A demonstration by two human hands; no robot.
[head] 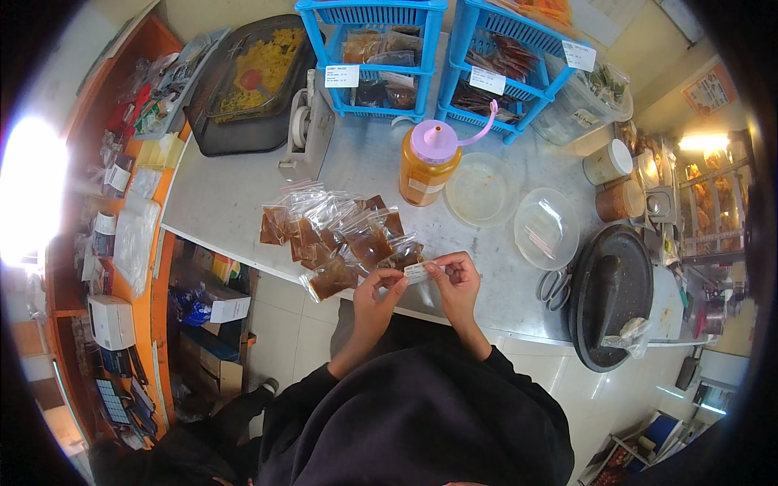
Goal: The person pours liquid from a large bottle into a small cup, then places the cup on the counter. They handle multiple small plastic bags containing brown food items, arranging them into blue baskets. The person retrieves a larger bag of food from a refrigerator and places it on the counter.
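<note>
Between the fingertips of both hands a small white printed label (pixel 416 273) is stretched at the front edge of the metal table (pixel 237 188). My left hand (pixel 378 299) pinches its left end, and my right hand (pixel 454 284) grips the right end. Just beyond the hands lies a heap of small clear zip bags of brown sauce (pixel 369 248). Behind the heap stands a squeeze bottle (pixel 419 176) of orange-brown liquid with a pink lid. A grey tape dispenser (pixel 307 136) is at the back left of the heap.
Blue plastic racks (pixel 425 91) hold filled packets at the back. Two round plastic lids (pixel 546 228), scissors (pixel 554 289) and a dark stone mortar (pixel 612 291) are on the right. A black tray (pixel 209 136) holds a container of yellow food. Another person's dark-clothed leg (pixel 234 419) shows at lower left.
</note>
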